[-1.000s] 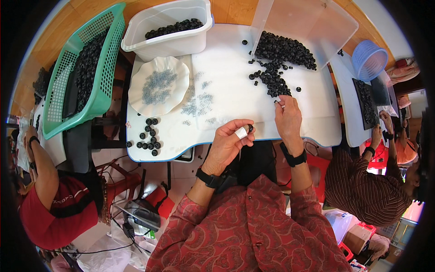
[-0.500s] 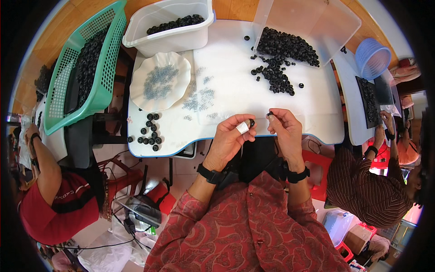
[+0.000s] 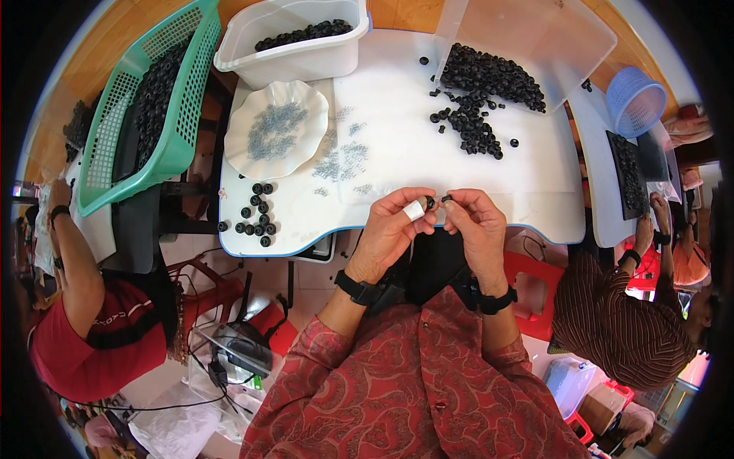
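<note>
My left hand (image 3: 388, 233), with a white wrap around one finger, pinches a small round black part (image 3: 430, 203) between thumb and fingertips. Close beside it, my right hand (image 3: 475, 227) has thumb and forefinger closed on a smaller black piece (image 3: 447, 199). The two pieces nearly meet at the table's front edge; whether they touch I cannot tell. Beyond my hands lies a heap of black parts (image 3: 489, 76), spilling from a clear bin (image 3: 566, 46). Tiny translucent springs or rings (image 3: 344, 161) are scattered to the left, and more lie on a scalloped white plate (image 3: 310, 145).
Several round black parts (image 3: 263, 207) stand at the table's left front. Behind the plate is a white tub (image 3: 306, 69) of black parts. A green basket (image 3: 172, 145) is far left, a lilac basket (image 3: 636, 107) far right. Co-workers sit on both sides.
My right hand has moved left and slightly down, bringing its small piece up to the part in my left hand. The whole view has shifted slightly.
</note>
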`<move>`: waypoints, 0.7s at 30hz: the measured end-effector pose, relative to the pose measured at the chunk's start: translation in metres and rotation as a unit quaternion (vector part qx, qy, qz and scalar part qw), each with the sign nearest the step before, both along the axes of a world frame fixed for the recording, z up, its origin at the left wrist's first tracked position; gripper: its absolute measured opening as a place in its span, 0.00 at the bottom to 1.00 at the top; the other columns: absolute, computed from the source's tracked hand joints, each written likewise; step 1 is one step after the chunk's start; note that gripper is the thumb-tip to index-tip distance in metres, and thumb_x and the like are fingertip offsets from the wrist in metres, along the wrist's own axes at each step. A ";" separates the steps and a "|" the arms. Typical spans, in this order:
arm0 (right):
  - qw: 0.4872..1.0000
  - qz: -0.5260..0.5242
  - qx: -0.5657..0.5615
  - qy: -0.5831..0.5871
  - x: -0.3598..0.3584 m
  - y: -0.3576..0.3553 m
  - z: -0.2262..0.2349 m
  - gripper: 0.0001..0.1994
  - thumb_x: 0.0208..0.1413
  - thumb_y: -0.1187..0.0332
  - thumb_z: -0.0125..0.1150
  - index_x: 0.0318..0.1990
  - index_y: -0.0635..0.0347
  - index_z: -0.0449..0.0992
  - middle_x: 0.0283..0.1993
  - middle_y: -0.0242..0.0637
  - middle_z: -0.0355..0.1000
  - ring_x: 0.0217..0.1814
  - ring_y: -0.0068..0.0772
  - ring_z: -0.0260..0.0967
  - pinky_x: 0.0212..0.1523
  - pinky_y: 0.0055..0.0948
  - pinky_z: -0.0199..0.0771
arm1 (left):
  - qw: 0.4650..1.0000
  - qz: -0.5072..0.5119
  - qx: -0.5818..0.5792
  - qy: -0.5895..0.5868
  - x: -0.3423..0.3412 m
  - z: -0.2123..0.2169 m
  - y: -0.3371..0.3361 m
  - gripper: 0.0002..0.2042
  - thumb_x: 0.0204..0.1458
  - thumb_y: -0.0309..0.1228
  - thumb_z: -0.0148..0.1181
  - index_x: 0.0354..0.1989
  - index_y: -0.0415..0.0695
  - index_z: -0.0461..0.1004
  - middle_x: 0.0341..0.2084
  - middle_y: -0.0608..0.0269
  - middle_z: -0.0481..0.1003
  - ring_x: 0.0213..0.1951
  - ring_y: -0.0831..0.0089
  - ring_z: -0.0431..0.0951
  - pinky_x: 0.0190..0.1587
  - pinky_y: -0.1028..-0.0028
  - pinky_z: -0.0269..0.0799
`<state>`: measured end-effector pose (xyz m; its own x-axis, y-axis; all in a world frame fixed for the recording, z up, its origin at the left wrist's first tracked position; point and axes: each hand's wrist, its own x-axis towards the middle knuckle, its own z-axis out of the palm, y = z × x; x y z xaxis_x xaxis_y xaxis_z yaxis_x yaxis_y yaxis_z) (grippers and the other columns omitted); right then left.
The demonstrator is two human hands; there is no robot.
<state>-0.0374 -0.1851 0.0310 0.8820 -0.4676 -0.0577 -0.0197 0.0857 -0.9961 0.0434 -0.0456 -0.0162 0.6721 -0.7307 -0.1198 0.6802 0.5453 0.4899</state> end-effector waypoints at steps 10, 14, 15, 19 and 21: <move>0.999 0.001 -0.033 0.003 0.000 0.001 0.002 0.12 0.59 0.75 0.59 0.50 0.64 0.77 0.34 0.31 0.76 0.29 0.16 0.70 0.30 0.15 0.69 | 1.000 0.008 -0.017 0.004 0.000 -0.003 -0.001 0.13 0.58 0.22 0.54 0.51 0.32 0.72 0.37 0.53 0.77 0.35 0.72 0.78 0.36 0.76 0.78; 1.000 0.007 -0.006 -0.005 -0.002 -0.001 0.000 0.11 0.59 0.74 0.60 0.49 0.63 0.78 0.34 0.32 0.76 0.29 0.17 0.71 0.30 0.15 0.70 | 1.000 0.001 -0.014 0.006 0.001 -0.001 0.000 0.13 0.59 0.22 0.52 0.52 0.32 0.71 0.38 0.52 0.76 0.35 0.72 0.78 0.36 0.76 0.78; 1.000 0.007 -0.005 -0.005 -0.002 -0.002 -0.001 0.11 0.59 0.74 0.60 0.49 0.63 0.78 0.34 0.32 0.76 0.29 0.17 0.71 0.30 0.15 0.70 | 1.000 -0.002 -0.016 0.009 0.001 -0.001 0.000 0.13 0.59 0.21 0.52 0.52 0.32 0.71 0.38 0.52 0.76 0.35 0.72 0.78 0.36 0.76 0.78; 1.000 0.006 -0.018 -0.008 -0.002 0.001 -0.002 0.08 0.59 0.75 0.60 0.45 0.64 0.79 0.36 0.32 0.76 0.31 0.17 0.71 0.32 0.16 0.70 | 1.000 -0.005 -0.024 0.015 0.001 -0.004 0.001 0.13 0.59 0.22 0.52 0.52 0.32 0.71 0.39 0.52 0.76 0.36 0.72 0.78 0.36 0.76 0.78; 0.999 0.002 -0.038 -0.003 -0.002 0.004 0.000 0.07 0.58 0.75 0.61 0.44 0.64 0.79 0.36 0.31 0.75 0.32 0.18 0.71 0.32 0.17 0.70 | 0.999 -0.002 -0.045 0.019 0.001 -0.003 0.000 0.13 0.59 0.22 0.53 0.51 0.32 0.71 0.37 0.53 0.76 0.35 0.72 0.78 0.36 0.76 0.78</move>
<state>-0.0396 -0.1808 0.0311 0.8842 -0.4668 -0.0168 -0.0136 0.0102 -0.9999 0.0440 -0.0454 -0.0193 0.6656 -0.7421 -0.0796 0.6997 0.5833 0.4126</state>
